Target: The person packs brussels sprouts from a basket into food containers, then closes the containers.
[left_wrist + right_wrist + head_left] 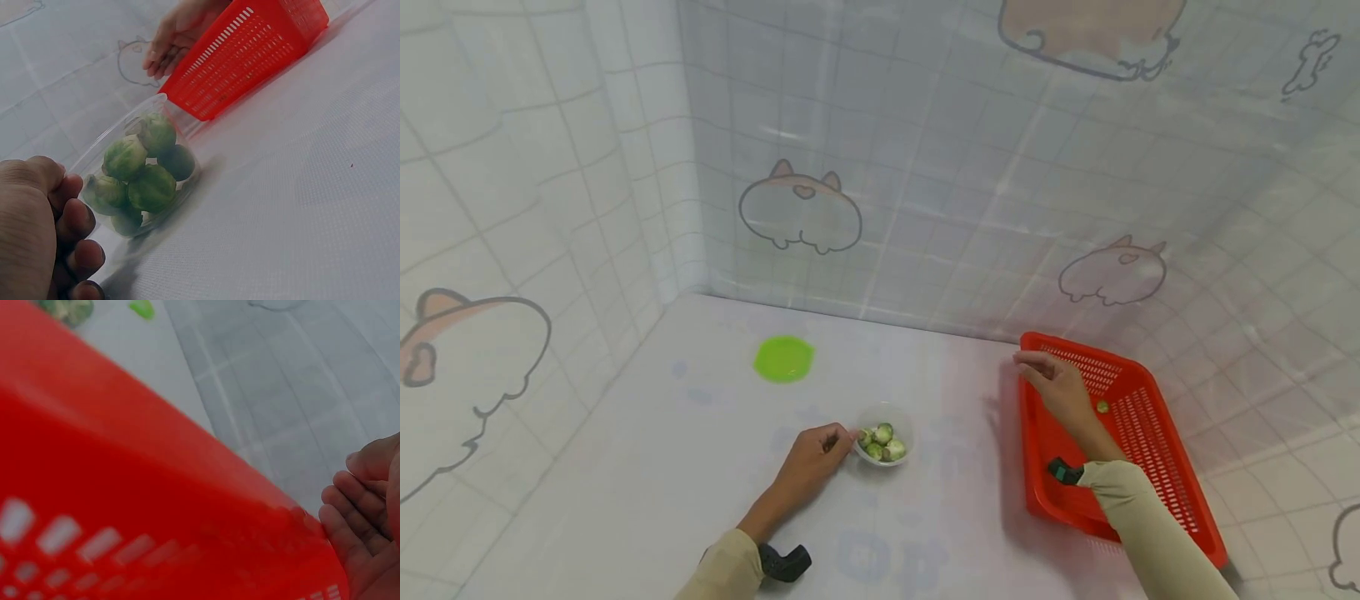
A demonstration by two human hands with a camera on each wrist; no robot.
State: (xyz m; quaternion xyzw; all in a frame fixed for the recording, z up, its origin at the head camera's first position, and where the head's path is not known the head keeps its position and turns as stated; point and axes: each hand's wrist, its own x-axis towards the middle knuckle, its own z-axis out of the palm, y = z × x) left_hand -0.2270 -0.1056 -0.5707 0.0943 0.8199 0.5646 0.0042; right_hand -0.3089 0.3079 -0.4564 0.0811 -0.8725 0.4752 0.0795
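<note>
My left hand (811,461) pinches the rim of a clear plastic bowl (904,427) between thumb and index finger, its other fingers curled beside the wall. Several green Brussels sprouts (150,187) are piled inside the bowl, which stands on the white surface. Over the left rim of a red perforated basket (1033,467) is my right hand (1060,392), fingers loosely bent with nothing held in them. One small Brussels sprout (1102,407) lies in the basket, to the right of that hand.
A bright green, flat round piece (784,359) lies on the white surface (700,467), left of and behind the bowl. Pale grid-patterned curtains (895,192) with cartoon animals enclose the surface at the back and on both sides.
</note>
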